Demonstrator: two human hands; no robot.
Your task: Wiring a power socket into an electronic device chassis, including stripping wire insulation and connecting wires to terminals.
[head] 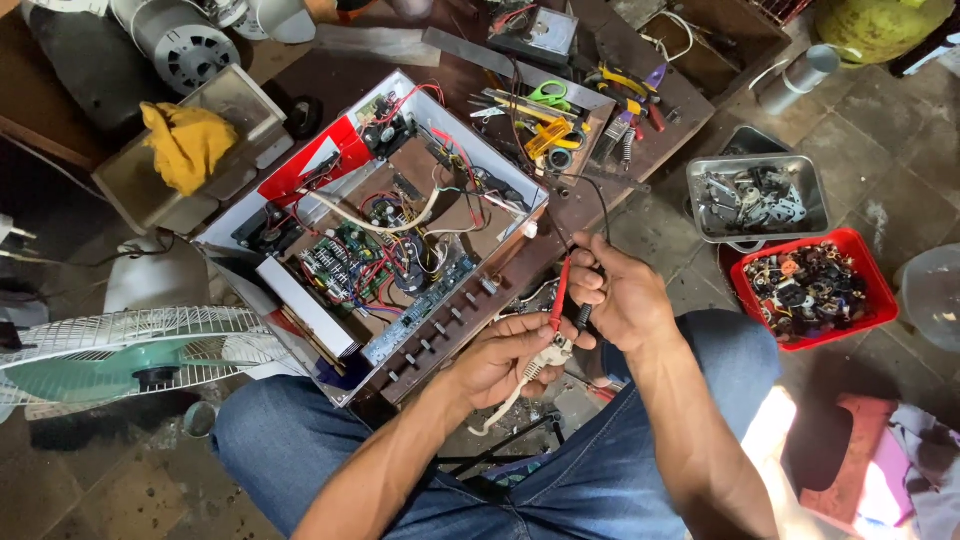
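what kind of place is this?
Probably a small electronics repair shop. An opened amplifier chassis shows its boards and wiring, hand tools crowd the bench, and trays of salvaged parts sit on the floor. The right hand holds meter probes to a plug in the left hand.

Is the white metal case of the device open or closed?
Open: the white case has no cover, and its circuit boards and wires lie exposed.

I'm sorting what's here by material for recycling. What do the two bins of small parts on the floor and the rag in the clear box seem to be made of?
The grey tray looks like bare metal: dull silvery sheen, thin folded rim. The red bin looks like moulded plastic: even, glossy colour, rounded corners. The yellow rag is soft cloth, crumpled into folds. Its box seems to be clear plastic, though it could be glass.
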